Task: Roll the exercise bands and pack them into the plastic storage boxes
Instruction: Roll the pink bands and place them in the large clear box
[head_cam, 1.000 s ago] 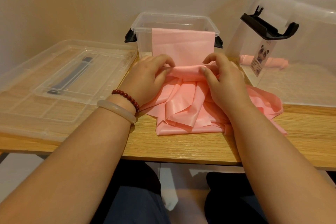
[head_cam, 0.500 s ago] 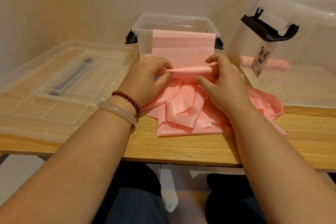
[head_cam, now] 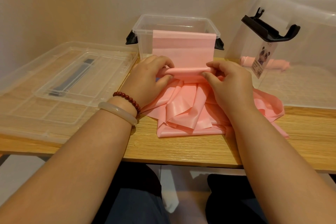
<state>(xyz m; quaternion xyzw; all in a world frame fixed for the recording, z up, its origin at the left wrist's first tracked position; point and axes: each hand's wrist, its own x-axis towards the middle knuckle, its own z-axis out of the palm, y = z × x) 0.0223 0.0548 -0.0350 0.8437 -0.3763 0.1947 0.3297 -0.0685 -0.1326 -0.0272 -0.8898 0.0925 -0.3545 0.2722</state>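
Pink exercise band [head_cam: 183, 47] hangs over the front rim of the small clear box [head_cam: 174, 19] and runs down to the worktop [head_cam: 181, 147]. Its rolled part, the roll [head_cam: 189, 72], lies crosswise just in front of the box, between the two hands. The left hand [head_cam: 148, 82] pinches the roll's left end, fingers [head_cam: 161, 61] curled over the top and thumb underneath. The right hand [head_cam: 232, 85] pinches the right end in the same way. The unrolled remainder lies in loose folds on the worktop under both hands and spreads out to the right. At right is a large clear box [head_cam: 309, 23], and a second rolled band [head_cam: 278, 64] lies inside it. At left, clear lids [head_cam: 112, 63] lie flat, the smaller on the larger. The left wrist carries a red bead bracelet [head_cam: 129, 99] and a pale bangle [head_cam: 118, 112].
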